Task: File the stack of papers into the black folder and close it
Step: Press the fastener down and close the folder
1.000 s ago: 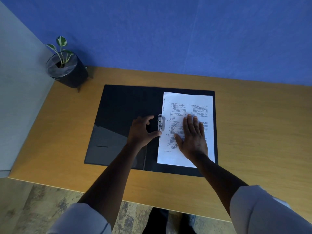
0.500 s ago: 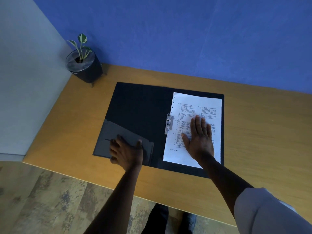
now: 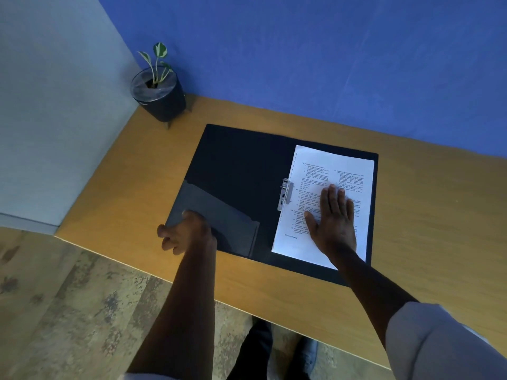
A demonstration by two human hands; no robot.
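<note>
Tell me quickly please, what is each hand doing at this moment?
Left hand: closed on the near left corner of the black folder, which lies open.
Right hand: open, pressed flat on the stack of papers, holding nothing.

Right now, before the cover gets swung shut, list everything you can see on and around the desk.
folder: one, black, lying open flat on the desk, inner pocket on its left cover
metal clip: one, silver, at the folder's spine, on the papers' left edge
stack of papers: one, white with printed text, on the folder's right half
potted plant: one, dark pot with green-and-white leaves, far left corner of the desk
desk: one, light brown wood, against a blue wall
left hand: gripping the near left corner of the folder's cover
right hand: flat, palm down on the papers
</note>
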